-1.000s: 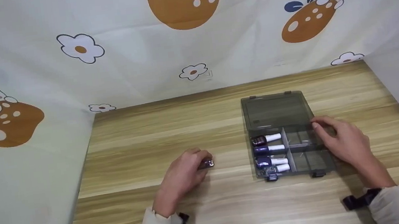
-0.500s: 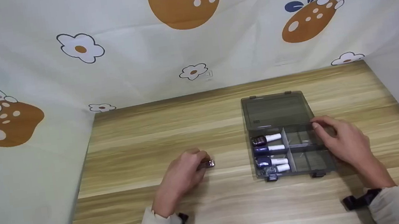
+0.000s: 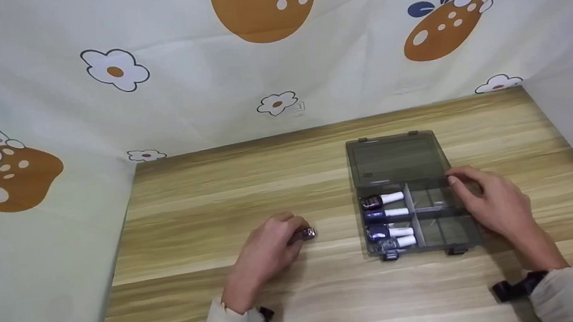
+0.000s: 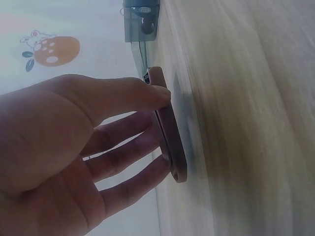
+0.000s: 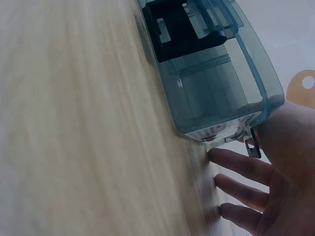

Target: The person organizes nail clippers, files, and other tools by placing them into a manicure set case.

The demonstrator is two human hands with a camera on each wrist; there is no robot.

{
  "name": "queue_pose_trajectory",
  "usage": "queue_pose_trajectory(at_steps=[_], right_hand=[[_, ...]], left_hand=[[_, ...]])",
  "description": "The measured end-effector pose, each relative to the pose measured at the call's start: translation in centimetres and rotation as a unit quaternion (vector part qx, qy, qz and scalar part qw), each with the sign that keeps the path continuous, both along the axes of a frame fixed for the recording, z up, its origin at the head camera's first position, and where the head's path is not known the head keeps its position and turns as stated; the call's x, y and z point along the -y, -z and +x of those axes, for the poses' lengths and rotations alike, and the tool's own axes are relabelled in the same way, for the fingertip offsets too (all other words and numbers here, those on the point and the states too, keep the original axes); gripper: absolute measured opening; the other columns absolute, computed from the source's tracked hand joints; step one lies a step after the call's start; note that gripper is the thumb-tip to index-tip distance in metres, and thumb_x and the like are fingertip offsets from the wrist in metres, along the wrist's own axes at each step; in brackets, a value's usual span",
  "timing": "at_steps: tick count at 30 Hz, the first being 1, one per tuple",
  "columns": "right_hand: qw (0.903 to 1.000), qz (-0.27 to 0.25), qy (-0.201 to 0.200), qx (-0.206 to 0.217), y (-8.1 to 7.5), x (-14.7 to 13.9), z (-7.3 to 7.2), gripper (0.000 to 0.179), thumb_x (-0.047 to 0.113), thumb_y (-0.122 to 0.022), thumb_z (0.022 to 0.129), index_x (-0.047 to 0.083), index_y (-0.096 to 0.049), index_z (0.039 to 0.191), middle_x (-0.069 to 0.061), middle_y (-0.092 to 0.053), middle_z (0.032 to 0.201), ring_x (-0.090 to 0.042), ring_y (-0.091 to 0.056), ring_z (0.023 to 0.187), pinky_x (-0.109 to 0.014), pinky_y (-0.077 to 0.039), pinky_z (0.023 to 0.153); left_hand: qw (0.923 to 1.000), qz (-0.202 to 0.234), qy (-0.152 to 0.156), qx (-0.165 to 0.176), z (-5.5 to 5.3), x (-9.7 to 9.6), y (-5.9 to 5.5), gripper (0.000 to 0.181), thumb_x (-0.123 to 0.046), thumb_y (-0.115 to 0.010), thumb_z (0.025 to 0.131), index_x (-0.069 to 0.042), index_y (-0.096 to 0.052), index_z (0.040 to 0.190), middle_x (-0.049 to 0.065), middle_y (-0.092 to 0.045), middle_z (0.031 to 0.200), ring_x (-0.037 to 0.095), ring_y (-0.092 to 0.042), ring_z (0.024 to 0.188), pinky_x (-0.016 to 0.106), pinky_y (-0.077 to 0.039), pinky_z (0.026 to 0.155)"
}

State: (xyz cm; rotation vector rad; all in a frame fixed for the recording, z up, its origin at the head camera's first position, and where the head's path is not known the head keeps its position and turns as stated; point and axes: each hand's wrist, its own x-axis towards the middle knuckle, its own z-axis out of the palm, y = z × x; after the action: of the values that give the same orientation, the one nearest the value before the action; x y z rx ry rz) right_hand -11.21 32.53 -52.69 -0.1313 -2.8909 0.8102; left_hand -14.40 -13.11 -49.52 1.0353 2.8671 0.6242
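My left hand [image 3: 270, 248] pinches a slim dark brown nail clipper [image 4: 171, 135] with a shiny metal tip, thumb on one side and fingers on the other, close above the table. To its right lies an unlatched clear grey divided box [image 3: 456, 230], its lid [image 3: 395, 159] folded back flat. Several nail polish bottles [image 3: 380, 233] with white caps lie side by side in its left compartment. At the box's right side my right hand [image 3: 500, 206] grips the wall near the hinge, thumb over the rim; its other fingertips touch the table in the right wrist view.
Thin dividers [image 3: 415, 221] split the box, and two dark latches [image 3: 390, 256] hang at its front edge. A wood-grain table [image 3: 213, 186] bears everything. Behind it and at the sides stand pale cloth walls [image 3: 190, 90] printed with rabbits, oranges and flowers.
My left hand has shifted slightly to the right with the nail clipper, toward the box. The right hand, the box and the bottles have stayed put.
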Motion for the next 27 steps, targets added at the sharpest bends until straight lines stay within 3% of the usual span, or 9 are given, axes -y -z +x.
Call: queue_pose_trajectory(at_steps=[10, 18, 27], right_hand=[[0.9999, -0.001, 0.000, -0.014, 0.0, 0.0, 0.1, 0.038, 0.049, -0.057, 0.110, 0.025, -0.075, 0.134, -0.023, -0.074, 0.134, -0.048, -0.073, 0.105, -0.045, -0.048, 0.059], [0.9999, 0.001, -0.002, -0.016, -0.1, 0.0, 0.1, 0.039, 0.049, -0.057, 0.110, 0.024, -0.074, 0.135, -0.026, -0.073, 0.135, -0.053, -0.072, 0.108, -0.048, -0.050, 0.059], [1.0000, -0.003, 0.001, -0.006, -0.1, -0.1, 0.1, 0.040, 0.051, -0.056, 0.110, 0.026, -0.074, 0.136, -0.023, -0.072, 0.138, -0.051, -0.072, 0.112, -0.046, -0.050, 0.061]], left_hand=[[0.9999, 0.007, 0.014, -0.008, 0.2, -1.0, -0.3, 0.021, -0.013, -0.079, 0.096, -0.019, -0.079, 0.116, -0.003, -0.074, 0.111, 0.017, -0.073, 0.107, 0.038, -0.065, 0.088], [0.9989, 0.020, 0.038, -0.018, 0.3, -2.2, -0.6, 0.020, -0.014, -0.078, 0.099, -0.016, -0.078, 0.119, -0.001, -0.075, 0.113, 0.018, -0.074, 0.107, 0.038, -0.064, 0.093], [0.9979, 0.010, 0.058, -0.028, 0.6, -3.9, -0.9, 0.021, -0.019, -0.077, 0.100, -0.016, -0.078, 0.121, -0.001, -0.075, 0.115, 0.016, -0.074, 0.106, 0.034, -0.065, 0.093]])
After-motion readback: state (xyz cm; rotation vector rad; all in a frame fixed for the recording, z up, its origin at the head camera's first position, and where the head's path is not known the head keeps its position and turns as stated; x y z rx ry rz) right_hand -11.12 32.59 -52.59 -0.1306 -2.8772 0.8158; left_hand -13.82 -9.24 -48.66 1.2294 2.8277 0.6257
